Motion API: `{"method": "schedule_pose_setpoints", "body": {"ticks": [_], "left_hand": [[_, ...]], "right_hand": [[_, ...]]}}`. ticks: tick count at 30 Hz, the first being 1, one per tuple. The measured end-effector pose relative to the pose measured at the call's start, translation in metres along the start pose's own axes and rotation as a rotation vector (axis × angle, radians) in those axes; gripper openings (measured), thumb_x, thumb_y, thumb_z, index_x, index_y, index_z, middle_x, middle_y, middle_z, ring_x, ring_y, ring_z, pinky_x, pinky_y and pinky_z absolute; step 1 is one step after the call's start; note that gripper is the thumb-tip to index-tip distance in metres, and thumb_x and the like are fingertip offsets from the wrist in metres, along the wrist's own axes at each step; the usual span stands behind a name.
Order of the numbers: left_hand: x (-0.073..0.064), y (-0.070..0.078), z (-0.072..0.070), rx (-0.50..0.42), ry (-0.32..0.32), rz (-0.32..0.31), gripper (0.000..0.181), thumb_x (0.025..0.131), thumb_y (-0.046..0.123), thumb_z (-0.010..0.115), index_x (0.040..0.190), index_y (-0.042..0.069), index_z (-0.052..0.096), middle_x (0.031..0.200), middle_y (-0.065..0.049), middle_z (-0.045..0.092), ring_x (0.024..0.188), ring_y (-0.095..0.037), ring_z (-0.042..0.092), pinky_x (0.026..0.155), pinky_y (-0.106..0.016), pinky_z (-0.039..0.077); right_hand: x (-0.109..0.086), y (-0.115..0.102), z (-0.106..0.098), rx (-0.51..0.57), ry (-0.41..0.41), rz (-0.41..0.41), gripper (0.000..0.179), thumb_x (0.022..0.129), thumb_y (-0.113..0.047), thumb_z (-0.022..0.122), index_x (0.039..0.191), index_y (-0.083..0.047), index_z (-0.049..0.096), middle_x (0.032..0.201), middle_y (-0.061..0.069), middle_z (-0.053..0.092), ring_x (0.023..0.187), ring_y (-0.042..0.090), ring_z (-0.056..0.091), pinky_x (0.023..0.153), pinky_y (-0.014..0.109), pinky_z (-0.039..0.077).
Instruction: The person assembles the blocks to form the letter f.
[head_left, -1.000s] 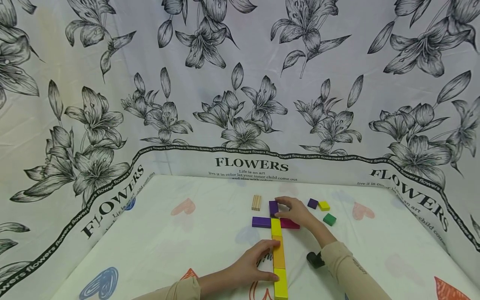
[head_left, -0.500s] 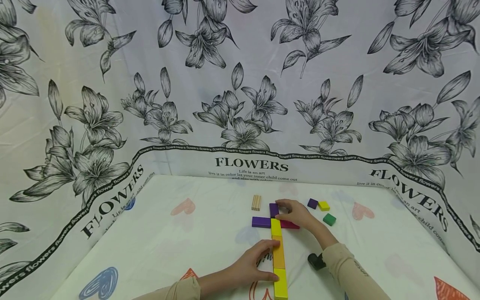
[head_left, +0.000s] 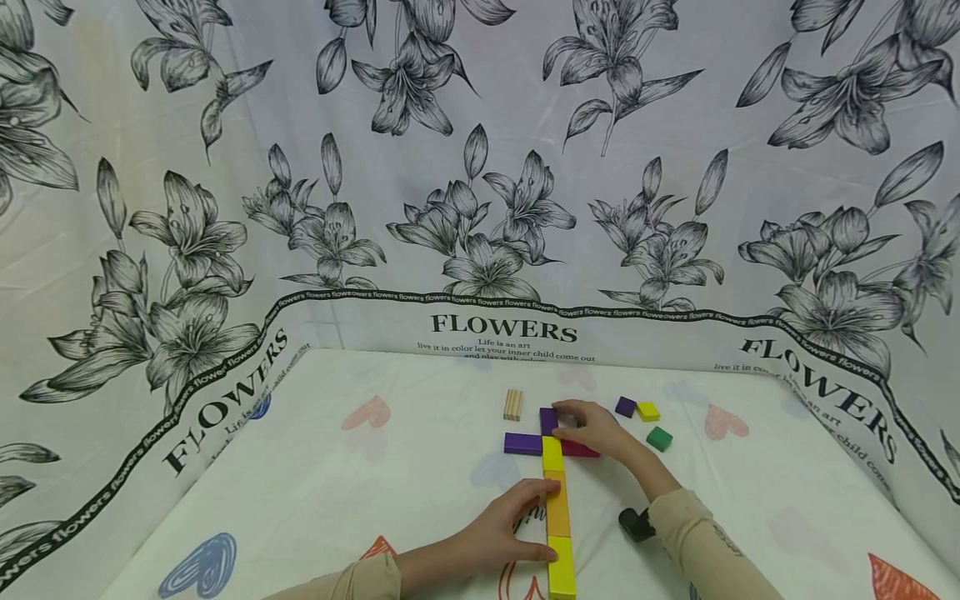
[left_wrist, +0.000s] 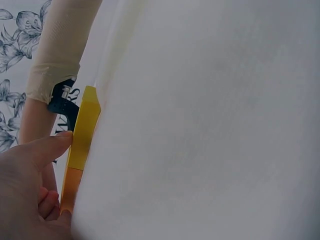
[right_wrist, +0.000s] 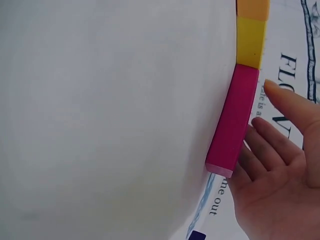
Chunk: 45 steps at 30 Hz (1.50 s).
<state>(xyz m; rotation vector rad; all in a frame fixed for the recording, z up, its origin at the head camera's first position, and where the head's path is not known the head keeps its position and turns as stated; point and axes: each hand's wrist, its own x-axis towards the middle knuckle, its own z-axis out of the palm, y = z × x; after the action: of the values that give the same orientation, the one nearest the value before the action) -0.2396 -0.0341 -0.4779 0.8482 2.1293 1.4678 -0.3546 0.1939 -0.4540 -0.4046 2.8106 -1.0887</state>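
My right hand (head_left: 600,429) pinches a purple block (head_left: 548,420) between thumb and forefinger at the far end of a row of blocks. In the right wrist view that block is hidden, and a magenta block (right_wrist: 233,120) stands in front of the fingers. My left hand (head_left: 495,529) rests thumb and forefinger against the row's left side: the thumb touches the near yellow block (head_left: 561,568), the forefinger the orange block (head_left: 558,507). Beyond lies a shorter yellow block (head_left: 552,455), with a second purple block (head_left: 522,444) at its left and the magenta one at its right.
Striped wooden pieces (head_left: 513,405) lie left of the far purple block. To the right are small purple (head_left: 626,407), yellow (head_left: 648,411) and green (head_left: 659,438) blocks. A black device (head_left: 636,524) is on the right wrist. Flower-printed cloth (head_left: 480,208) hangs behind.
My right hand has drawn the far purple block slightly nearer, towards the short yellow block, and has then stayed almost still. The left hand has kept its place.
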Motion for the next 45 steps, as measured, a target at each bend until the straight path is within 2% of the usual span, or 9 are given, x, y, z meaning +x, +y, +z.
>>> {"method": "schedule_pose_setpoints", "body": {"ticks": [9, 13, 23, 36, 45], "left_hand": [[0.001, -0.001, 0.000, 0.000, -0.004, 0.018, 0.069, 0.085, 0.027, 0.075, 0.145, 0.027, 0.041, 0.150, 0.007, 0.041, 0.139, -0.007, 0.040, 0.118, -0.027, 0.034], [0.001, -0.001, 0.000, -0.010, -0.007, 0.019, 0.068, 0.086, 0.026, 0.075, 0.145, 0.027, 0.041, 0.150, 0.007, 0.041, 0.139, -0.006, 0.040, 0.117, -0.027, 0.034], [0.001, 0.000, 0.001, -0.016, -0.008, 0.018, 0.069, 0.086, 0.026, 0.074, 0.145, 0.027, 0.040, 0.151, 0.007, 0.040, 0.139, -0.007, 0.040, 0.117, -0.026, 0.035], [0.002, 0.001, -0.001, -0.024, -0.020, 0.018, 0.070, 0.086, 0.025, 0.075, 0.146, 0.027, 0.038, 0.151, 0.006, 0.040, 0.140, -0.007, 0.039, 0.117, -0.025, 0.034], [0.002, 0.000, -0.001, -0.022, -0.015, 0.019, 0.071, 0.086, 0.026, 0.075, 0.146, 0.027, 0.038, 0.152, 0.006, 0.039, 0.139, -0.007, 0.040, 0.117, -0.024, 0.034]], "right_hand": [[0.011, -0.018, 0.002, 0.060, 0.036, 0.003, 0.058, 0.089, -0.028, 0.071, 0.141, -0.013, 0.051, 0.146, 0.011, 0.051, 0.138, 0.038, 0.043, 0.112, 0.057, 0.038], [0.022, -0.026, 0.008, 0.060, 0.040, -0.008, 0.060, 0.088, -0.027, 0.072, 0.142, -0.012, 0.050, 0.147, 0.011, 0.050, 0.137, 0.037, 0.044, 0.113, 0.055, 0.039], [0.043, -0.035, 0.021, 0.026, -0.009, 0.009, 0.065, 0.086, -0.025, 0.075, 0.143, -0.009, 0.048, 0.149, 0.013, 0.047, 0.138, 0.036, 0.043, 0.115, 0.053, 0.037], [0.049, -0.045, 0.033, -0.030, 0.009, 0.018, 0.065, 0.084, -0.021, 0.077, 0.142, -0.012, 0.049, 0.149, 0.012, 0.048, 0.140, 0.035, 0.041, 0.118, 0.052, 0.032], [0.051, -0.046, 0.036, -0.029, 0.067, 0.008, 0.060, 0.082, -0.019, 0.079, 0.136, -0.010, 0.056, 0.141, 0.010, 0.056, 0.135, 0.032, 0.048, 0.116, 0.051, 0.036]]}}
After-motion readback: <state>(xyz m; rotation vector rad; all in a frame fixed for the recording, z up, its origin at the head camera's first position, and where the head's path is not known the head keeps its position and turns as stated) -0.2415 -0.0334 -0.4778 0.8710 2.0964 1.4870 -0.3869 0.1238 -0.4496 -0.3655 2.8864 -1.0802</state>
